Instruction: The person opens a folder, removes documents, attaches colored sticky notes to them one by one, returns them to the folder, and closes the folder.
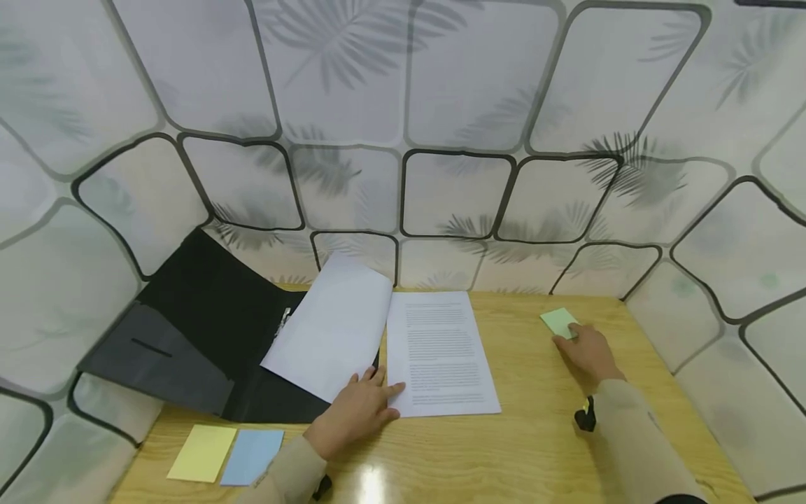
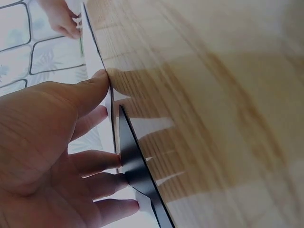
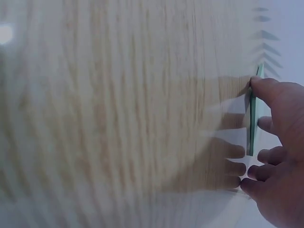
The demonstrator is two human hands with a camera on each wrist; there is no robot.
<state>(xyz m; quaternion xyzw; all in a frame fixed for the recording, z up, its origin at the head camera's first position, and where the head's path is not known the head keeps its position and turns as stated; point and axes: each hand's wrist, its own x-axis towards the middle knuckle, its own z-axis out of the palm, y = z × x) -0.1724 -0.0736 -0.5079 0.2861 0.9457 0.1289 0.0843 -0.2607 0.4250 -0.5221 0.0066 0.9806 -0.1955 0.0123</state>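
Note:
At the right of the head view my right hand (image 1: 590,351) pinches a pale green sticky note pad (image 1: 555,320) between thumb and fingers. The right wrist view shows the pad (image 3: 253,118) edge-on, its other fingers spread near the tabletop. My left hand (image 1: 360,409) rests with extended fingers at the lower edge of an open black ring binder (image 1: 208,315) and a printed sheet (image 1: 443,353). White pages (image 1: 340,329) in the binder stand tilted over its rings. In the left wrist view, fingertips touch the black cover (image 2: 135,164).
A yellow sticky note pad (image 1: 201,453) and a blue one (image 1: 253,456) lie side by side in front of the binder. The wooden table (image 1: 491,458) meets a patterned cloth wall (image 1: 460,196) at the back and sides. The binder's left cover leans on that wall.

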